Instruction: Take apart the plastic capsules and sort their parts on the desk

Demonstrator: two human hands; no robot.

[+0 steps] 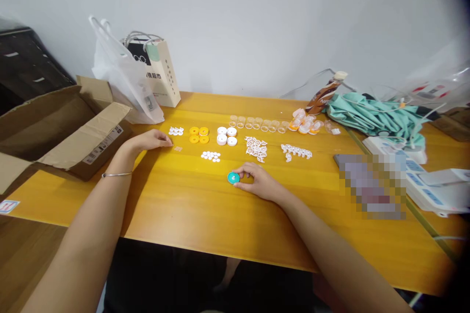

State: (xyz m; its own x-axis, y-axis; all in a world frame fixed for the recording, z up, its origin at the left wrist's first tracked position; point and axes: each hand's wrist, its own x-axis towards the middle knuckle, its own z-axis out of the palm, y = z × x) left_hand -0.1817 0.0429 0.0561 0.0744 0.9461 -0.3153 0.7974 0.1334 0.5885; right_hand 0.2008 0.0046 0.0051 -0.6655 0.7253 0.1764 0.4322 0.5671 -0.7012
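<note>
My right hand (255,181) grips a round teal disc-shaped part (233,178) by its edge, just above or on the table; a small white piece shows at its middle. Farther left, my left hand (156,140) has its fingertips pinched together at the tabletop, and whatever is in them is too small to name. Right beside those fingers lie several tiny pale pieces (178,148). Small white parts (176,131) sit just behind them. Between the hands are several white discs (211,156), with yellow round parts (199,135) and white round parts (226,136) behind.
Clear cups (259,124), white lacy parts (256,149), a white toothed row (296,150) and orange-and-clear parts (304,122) lie farther back. A cardboard box (99,132) and bags (125,73) stand left. A bottle (325,94), green cloth (374,115), blurred flat object (370,186) and power strips (422,181) are right.
</note>
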